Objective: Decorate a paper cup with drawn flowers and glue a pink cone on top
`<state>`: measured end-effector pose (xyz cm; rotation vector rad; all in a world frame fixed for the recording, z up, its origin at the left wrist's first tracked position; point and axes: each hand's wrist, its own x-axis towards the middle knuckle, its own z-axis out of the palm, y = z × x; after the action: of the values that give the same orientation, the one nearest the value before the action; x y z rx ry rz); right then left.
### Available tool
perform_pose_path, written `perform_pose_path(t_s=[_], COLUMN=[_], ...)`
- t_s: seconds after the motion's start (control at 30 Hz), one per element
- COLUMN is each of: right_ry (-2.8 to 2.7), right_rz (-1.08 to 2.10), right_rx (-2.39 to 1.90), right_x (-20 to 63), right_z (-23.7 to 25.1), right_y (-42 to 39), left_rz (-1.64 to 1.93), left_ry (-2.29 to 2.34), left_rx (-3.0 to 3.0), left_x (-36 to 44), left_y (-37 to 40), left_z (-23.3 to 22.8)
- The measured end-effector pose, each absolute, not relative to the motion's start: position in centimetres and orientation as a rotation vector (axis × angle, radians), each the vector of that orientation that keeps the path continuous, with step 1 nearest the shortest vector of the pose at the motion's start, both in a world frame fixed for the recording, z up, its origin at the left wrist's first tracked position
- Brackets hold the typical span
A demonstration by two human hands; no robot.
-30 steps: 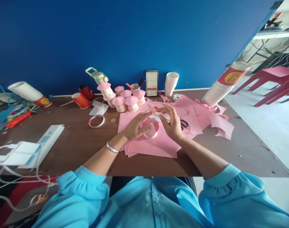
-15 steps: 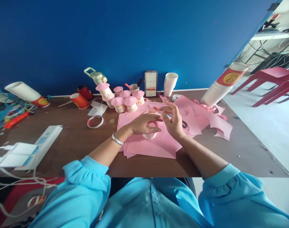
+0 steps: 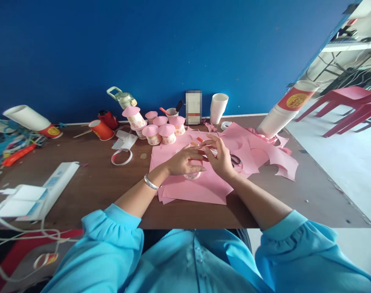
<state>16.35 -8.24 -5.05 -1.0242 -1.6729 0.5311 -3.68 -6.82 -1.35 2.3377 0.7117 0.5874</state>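
Observation:
My left hand lies across the top of a small patterned paper cup, thumb on the near side and fingers on the far side. A pink paper piece shows on top between thumb and fingers. My right hand meets the left fingertips, its own fingers bent and drawn together; anything between them is hidden. Under the cup lie pink paper sheets. Just right of my right hand are black-handled scissors, and an orange-red object shows behind the fingers.
Several patterned cups with pink cone tops stand at the back left, near a tape roll. Cut pink scraps and stacked paper cups are at right. A power strip lies left; a blue wall rises behind.
My right hand has moved left, its fingers now touching the left fingertips and closing the gap between the hands. My left hand stays over the cup.

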Motion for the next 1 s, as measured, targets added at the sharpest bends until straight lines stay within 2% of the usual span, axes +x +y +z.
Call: perform_pose_path(t_s=[1.0], right_ry=[-1.702], right_rz=[0.56], right_rx=[-1.078], right_x=[16.33], right_z=[-5.55], right_y=[-7.78], left_rz=[0.565], left_ry=[0.73], left_rx=[2.27], left_x=[-3.81], left_y=[-6.61], left_z=[-1.85])
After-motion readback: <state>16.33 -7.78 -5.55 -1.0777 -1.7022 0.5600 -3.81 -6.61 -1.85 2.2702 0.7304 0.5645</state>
